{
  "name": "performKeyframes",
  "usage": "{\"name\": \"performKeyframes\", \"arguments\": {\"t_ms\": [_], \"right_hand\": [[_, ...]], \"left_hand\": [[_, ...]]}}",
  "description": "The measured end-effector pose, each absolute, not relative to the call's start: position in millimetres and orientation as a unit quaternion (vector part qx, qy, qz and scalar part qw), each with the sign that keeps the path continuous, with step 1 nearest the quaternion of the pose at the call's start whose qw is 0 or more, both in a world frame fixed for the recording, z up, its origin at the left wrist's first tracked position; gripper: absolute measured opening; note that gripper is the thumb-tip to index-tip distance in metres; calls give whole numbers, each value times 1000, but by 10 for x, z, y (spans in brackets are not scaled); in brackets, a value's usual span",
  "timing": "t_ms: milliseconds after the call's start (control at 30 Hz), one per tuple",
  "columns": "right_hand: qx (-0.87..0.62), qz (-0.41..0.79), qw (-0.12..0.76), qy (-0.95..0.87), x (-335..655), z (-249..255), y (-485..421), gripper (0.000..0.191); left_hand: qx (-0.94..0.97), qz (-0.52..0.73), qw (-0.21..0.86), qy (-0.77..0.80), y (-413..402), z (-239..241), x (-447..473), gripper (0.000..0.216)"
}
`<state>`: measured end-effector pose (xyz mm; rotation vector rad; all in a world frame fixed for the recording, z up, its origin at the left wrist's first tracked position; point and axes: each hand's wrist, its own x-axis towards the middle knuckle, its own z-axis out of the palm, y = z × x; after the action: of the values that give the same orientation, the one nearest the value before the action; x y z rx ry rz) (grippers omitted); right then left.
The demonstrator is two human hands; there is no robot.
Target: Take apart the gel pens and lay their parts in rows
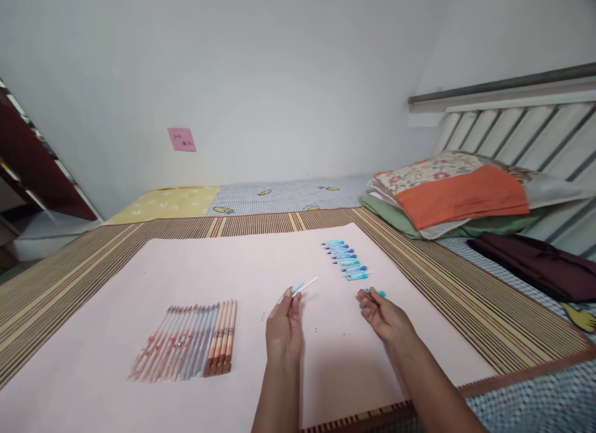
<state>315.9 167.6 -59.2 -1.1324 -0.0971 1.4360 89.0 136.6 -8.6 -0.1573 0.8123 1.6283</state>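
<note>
My left hand (284, 327) is closed around a light-blue pen barrel (297, 288) and a thin white stick (309, 283) that looks like a refill; both point up and to the right. To its right, my right hand (382, 316) pinches a small blue pen part (381, 293), mostly covered by the fingers. Just beyond the right hand lies a slanted row of short blue pens (344, 254). On the left, a neat row of long pens (179, 343) in pink, grey and orange-brown lies side by side. A tiny clear piece (263, 316) rests left of my left hand.
A pale pink sheet (223, 259) covers much of the striped mat (410, 250). Small dark specks lie on the sheet between my arms. Folded pillows (465, 197) and a dark purple cloth item (535, 262) sit at the right, by a white slatted rail (521, 132). A wall stands behind.
</note>
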Motion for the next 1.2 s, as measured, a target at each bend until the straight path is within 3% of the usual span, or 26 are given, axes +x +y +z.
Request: {"name": "performKeyframes", "arguments": {"t_ms": [567,700,800,867,1200], "right_hand": [[-588,619,498,-152,3258,-529,1555,14],[-533,601,527,-276,3062,-440,1433,19],[-464,607,557,-325,2768,-334,1335,45],[-443,607,573,-327,2572,-272,1312,53],[-444,610,577,-313,2280,-356,1420,46]], "left_hand": [[-45,683,634,361,1358,-113,930,15],[-14,681,628,377,1352,-119,1010,18],[10,673,629,389,1353,-157,1087,17],[25,668,631,393,1348,-194,1125,16],[73,630,685,359,1297,-263,1168,15]]}}
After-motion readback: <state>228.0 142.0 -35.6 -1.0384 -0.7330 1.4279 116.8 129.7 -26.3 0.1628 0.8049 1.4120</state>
